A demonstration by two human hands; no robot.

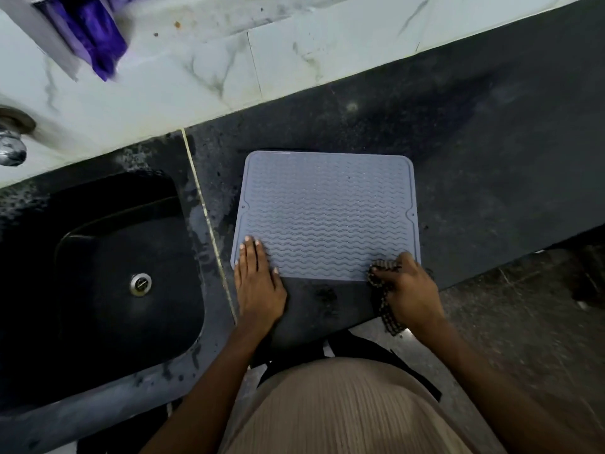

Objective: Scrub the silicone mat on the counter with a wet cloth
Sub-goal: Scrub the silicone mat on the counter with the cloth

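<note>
A grey silicone mat (327,214) with wavy ridges lies flat on the black counter (474,165). My left hand (257,280) rests flat on the mat's near left corner, fingers straight, palm on the counter. My right hand (409,290) grips a dark patterned cloth (381,273) at the mat's near right corner. The cloth is bunched under the fingers, and a tail of it hangs past the counter's front edge.
A black sink (108,273) with a metal drain (140,284) sits left of the mat, beyond a pale seam. A metal tap (11,149) juts from the white marble wall (196,67). Purple plastic (88,31) hangs at top left. The floor lies to the right below the counter.
</note>
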